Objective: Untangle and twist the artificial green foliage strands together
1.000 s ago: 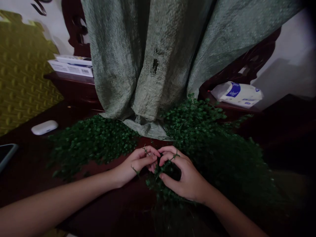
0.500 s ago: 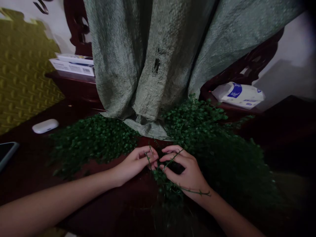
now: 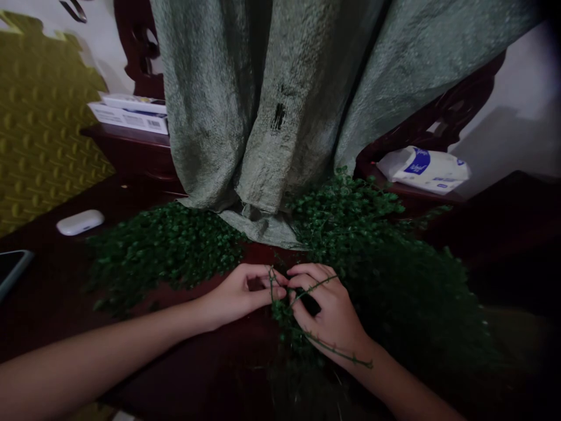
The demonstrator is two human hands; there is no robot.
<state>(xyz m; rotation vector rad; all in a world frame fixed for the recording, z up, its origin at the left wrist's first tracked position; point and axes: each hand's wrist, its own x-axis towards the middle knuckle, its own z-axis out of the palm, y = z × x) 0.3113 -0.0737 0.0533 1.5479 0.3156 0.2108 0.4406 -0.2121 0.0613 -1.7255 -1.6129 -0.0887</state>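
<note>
My left hand (image 3: 248, 295) is closed, thumb and fingers pinched on a thin green stem (image 3: 272, 283). Close against it, my right hand (image 3: 326, 301) curls its fingers round the same tangle of plant stems, and one long bare stem (image 3: 339, 351) trails over its wrist. Under both hands hangs a small leafy green clump (image 3: 284, 318). A heap of green plant tips (image 3: 175, 248) lies to the left on the dark red wooden table (image 3: 193, 368). To the right is a larger heap of leafy stems (image 3: 403, 280), its near part lost in shadow.
A grey-green woven sack (image 3: 280, 158) rises behind the hands, its lower edge between the heaps. Left are a white earbud case (image 3: 81, 223), a phone (image 3: 13, 272) and white boxes (image 3: 131, 114). A tissue pack (image 3: 427, 169) lies at the right.
My left hand has moved slightly right, and its thumb and fingers have closed together on the stem. The right hand's fingers have drawn in. The trailing stem has dropped a little.
</note>
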